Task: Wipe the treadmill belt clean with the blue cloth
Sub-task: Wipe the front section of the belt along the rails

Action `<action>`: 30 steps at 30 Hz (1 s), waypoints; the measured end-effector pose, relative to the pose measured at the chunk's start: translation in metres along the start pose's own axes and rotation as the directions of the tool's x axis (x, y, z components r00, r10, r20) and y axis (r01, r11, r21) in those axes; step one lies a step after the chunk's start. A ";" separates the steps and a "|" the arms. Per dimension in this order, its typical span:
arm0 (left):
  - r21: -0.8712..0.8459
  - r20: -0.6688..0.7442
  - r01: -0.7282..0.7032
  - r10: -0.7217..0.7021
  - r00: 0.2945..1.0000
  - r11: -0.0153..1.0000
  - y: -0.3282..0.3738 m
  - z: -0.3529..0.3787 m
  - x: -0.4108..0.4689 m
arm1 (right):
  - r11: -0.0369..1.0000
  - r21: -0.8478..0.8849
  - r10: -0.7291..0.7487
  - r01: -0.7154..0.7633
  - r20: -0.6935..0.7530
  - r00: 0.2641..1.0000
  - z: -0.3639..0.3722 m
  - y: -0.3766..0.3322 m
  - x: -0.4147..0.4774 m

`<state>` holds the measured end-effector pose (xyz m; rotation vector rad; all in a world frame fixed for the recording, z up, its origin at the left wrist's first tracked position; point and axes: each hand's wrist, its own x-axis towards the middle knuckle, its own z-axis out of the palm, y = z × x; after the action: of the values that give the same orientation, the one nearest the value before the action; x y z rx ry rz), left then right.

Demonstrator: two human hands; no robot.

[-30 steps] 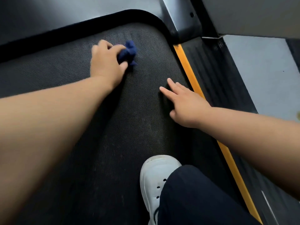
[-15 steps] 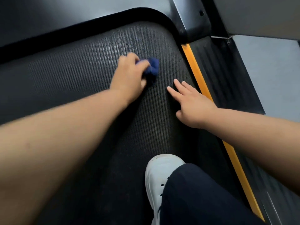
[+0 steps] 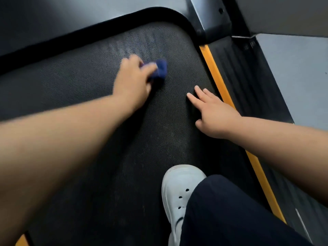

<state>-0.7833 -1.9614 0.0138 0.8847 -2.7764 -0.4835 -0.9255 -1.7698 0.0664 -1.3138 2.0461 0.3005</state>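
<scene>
The black textured treadmill belt (image 3: 85,82) fills most of the view. My left hand (image 3: 132,82) grips a bunched blue cloth (image 3: 160,69) and presses it onto the belt near its far end. A faint streaked patch shows on the belt just beyond the cloth. My right hand (image 3: 215,114) rests flat on the belt's right side, fingers straight and spread, close to the yellow edge strip (image 3: 215,80). It holds nothing.
My white perforated shoe (image 3: 179,190) and dark trouser leg (image 3: 230,215) stand on the belt at the bottom. A ribbed black side rail (image 3: 248,82) runs right of the yellow strip. The motor cover (image 3: 71,13) and an upright post (image 3: 209,16) lie at the far end.
My left hand has swept the cloth across the belt from the far left toward the right and back a little. The right hand has stayed resting on the belt.
</scene>
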 end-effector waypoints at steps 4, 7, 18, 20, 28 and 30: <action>-0.176 0.196 -0.457 0.486 0.852 0.872 0.002 0.007 -0.076 | 0.999 -0.039 -0.007 0.007 -0.011 1.000 -0.001 -0.008 0.006; -0.065 0.107 -0.264 0.270 0.957 0.962 -0.019 -0.007 -0.031 | 0.997 -0.059 -0.053 0.051 -0.030 0.998 -0.006 -0.016 0.012; -0.224 0.261 -0.358 0.409 0.874 0.907 0.000 0.001 -0.076 | 0.997 -0.068 -0.041 0.041 0.001 0.999 -0.002 -0.022 0.015; -0.192 0.292 -0.329 0.373 0.881 0.925 -0.008 -0.003 -0.055 | 0.996 -0.081 -0.038 0.037 -0.015 0.999 0.001 -0.025 0.016; -0.232 0.133 0.183 -0.155 0.979 0.955 -0.008 -0.009 -0.014 | 0.997 0.039 -0.061 0.067 -0.137 0.989 -0.001 -0.043 0.015; -0.285 0.133 0.179 -0.146 0.980 0.942 -0.022 -0.014 -0.031 | 0.985 0.085 -0.127 0.148 -0.206 0.970 -0.003 -0.058 0.015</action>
<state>-0.7426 -1.9638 0.0162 1.0445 -2.6353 -0.9747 -0.8804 -1.8088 0.0687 -1.4649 2.0904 0.0024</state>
